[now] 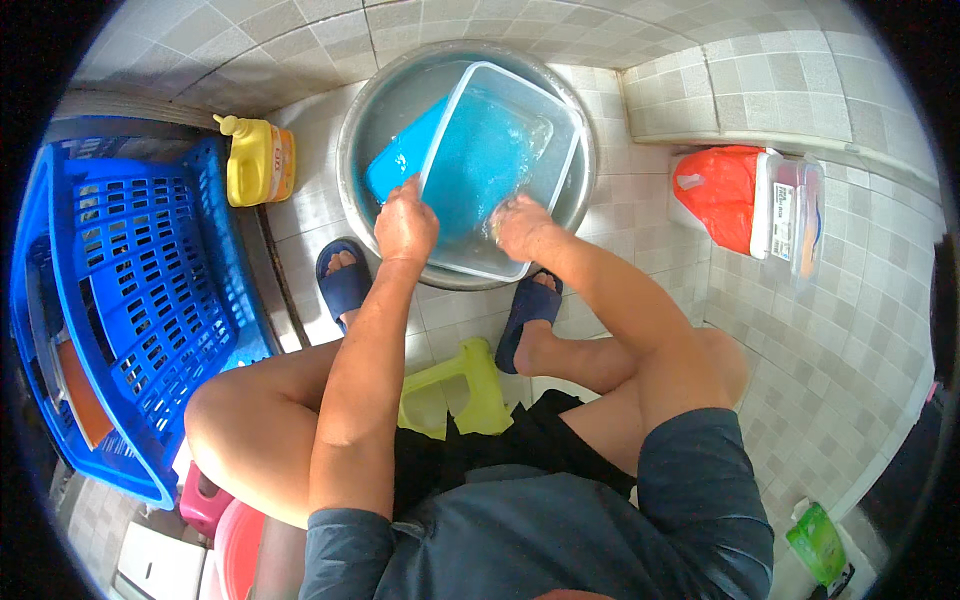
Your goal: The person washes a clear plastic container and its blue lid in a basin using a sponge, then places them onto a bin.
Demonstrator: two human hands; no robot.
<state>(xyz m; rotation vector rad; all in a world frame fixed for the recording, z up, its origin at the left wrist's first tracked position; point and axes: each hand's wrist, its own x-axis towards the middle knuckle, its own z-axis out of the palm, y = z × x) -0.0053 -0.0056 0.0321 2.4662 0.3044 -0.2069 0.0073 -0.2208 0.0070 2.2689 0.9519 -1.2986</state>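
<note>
Before me stands a round metal basin (589, 169) with water in it. A clear plastic bin (555, 124) lies tilted across the basin, its pale rim overlapping the basin's near side. Beneath and to the left of the bin is a bright blue plastic piece (409, 146), partly seen through the bin. My left hand (406, 223) is closed on the bin's left rim. Inside the bin, near its lower right side, my right hand (523, 229) has curled fingers in splashing water. Whether those fingers hold something is hidden.
A yellow jug (255, 161) and a blue plastic basket (157, 262) stand left. At right are a red plastic bag (716, 196) and clear plastic boxes (799, 217). A lime-green stool (480, 397) is between my legs. Tiled walls rise ahead and right.
</note>
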